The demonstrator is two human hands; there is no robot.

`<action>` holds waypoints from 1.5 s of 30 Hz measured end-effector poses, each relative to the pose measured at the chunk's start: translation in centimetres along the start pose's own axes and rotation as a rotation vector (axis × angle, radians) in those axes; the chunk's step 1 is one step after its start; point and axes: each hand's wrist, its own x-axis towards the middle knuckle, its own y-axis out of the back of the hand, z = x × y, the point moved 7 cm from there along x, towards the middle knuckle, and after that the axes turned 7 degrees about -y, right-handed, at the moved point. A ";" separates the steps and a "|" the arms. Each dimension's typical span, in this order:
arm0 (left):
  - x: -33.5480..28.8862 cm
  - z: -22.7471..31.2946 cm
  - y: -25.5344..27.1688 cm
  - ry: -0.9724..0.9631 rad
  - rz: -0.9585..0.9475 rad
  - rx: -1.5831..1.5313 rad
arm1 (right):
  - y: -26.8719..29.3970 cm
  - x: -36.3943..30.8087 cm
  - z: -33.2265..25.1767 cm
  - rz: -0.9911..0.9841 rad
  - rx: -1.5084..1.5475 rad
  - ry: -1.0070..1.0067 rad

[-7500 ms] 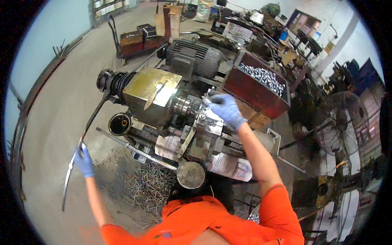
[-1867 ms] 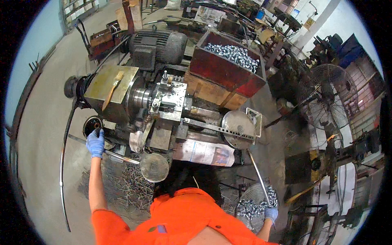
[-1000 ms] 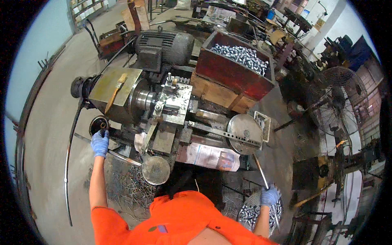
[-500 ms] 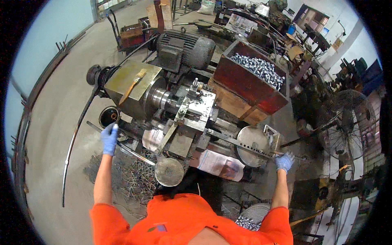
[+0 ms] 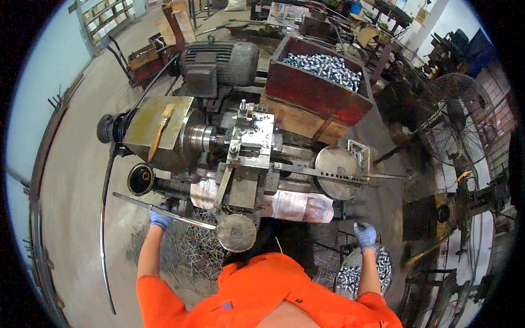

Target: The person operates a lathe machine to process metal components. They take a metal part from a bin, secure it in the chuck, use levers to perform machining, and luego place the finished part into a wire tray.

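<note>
My left hand (image 5: 160, 219), in a blue glove, is at the long steel lever bar (image 5: 188, 219), left of the round metal disc (image 5: 237, 233). The bar and dark parts hide its fingertips, so I cannot tell whether it grips the bar. My right hand (image 5: 365, 236), also gloved, hovers just above a round dish of small shiny metal pieces (image 5: 384, 269). Its fingers are curled together, and whatever is between them is too small to name. Between the hands stands a lathe-like machine with a steel tool slide (image 5: 256, 143) and a shiny spindle (image 5: 203, 138).
A brush (image 5: 161, 133) lies on the headstock cover, with an oily black pot (image 5: 140, 179) below it. Behind are a motor (image 5: 220, 63) and a red box (image 5: 317, 93) of metal pieces. A perforated bar (image 5: 322, 173) extends right; a fan (image 5: 456, 117) stands beyond.
My left hand has come down from beside the black pot to the lever bar. My right hand has left the perforated bar's end and moved down toward the dish. The view has shifted.
</note>
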 end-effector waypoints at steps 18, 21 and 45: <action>-2.8 -3.6 -7.3 0.195 -0.185 0.059 | 10.1 0.8 -15.4 -0.017 0.241 0.231; -4.2 -2.5 -3.8 0.194 -0.119 -0.130 | 10.9 2.0 -23.6 -0.103 0.314 0.337; -19.2 -4.5 18.2 0.722 0.428 -0.121 | 4.6 -11.2 -61.8 -0.269 -0.083 1.180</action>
